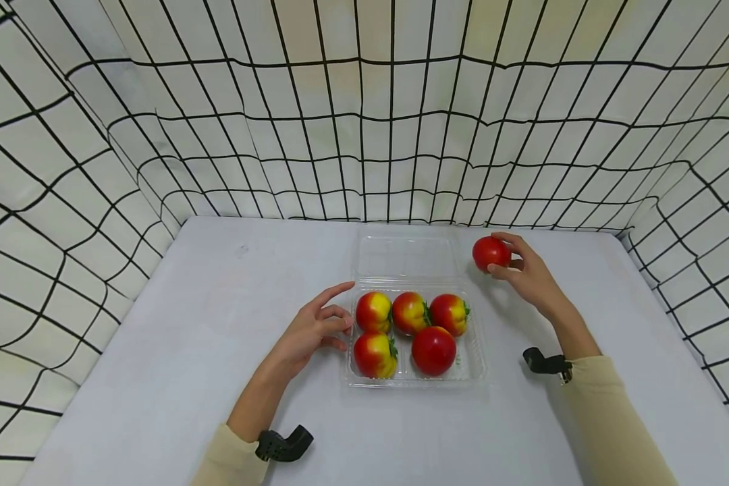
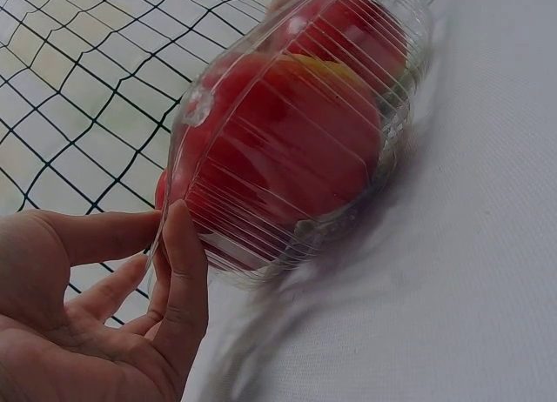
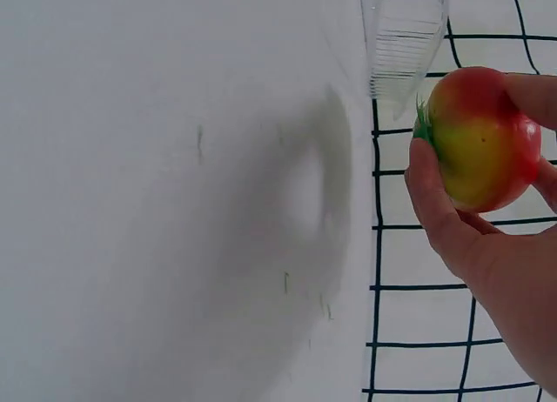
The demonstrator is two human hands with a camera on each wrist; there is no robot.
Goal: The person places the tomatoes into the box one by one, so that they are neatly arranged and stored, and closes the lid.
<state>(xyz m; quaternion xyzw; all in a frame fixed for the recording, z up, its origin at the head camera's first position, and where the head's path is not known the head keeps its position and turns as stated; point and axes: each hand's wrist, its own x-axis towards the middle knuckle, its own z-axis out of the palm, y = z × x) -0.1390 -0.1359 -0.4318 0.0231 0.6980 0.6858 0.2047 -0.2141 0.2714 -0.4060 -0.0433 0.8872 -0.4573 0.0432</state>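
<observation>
My right hand (image 1: 525,273) holds a red tomato (image 1: 491,252) above the table, to the right of a clear plastic box's raised lid. In the right wrist view this tomato (image 3: 477,141) shows a yellow side and a green leafy stem end between thumb and fingers. Several red-and-yellow tomatoes (image 1: 374,354) sit in the clear plastic box (image 1: 475,361), whose lid (image 1: 408,255) lies folded back. At the box's left edge is my left hand (image 1: 312,329). The left wrist view shows that hand (image 2: 113,306) pinching the box's rim (image 2: 170,180) between thumb and finger.
The box stands on a white table (image 1: 219,304). Black wire netting (image 1: 364,135) rises behind the table and along both sides. Small dark cameras (image 1: 285,444) are strapped to both wrists. The front right place in the box holds a tomato turned red side up (image 1: 434,351).
</observation>
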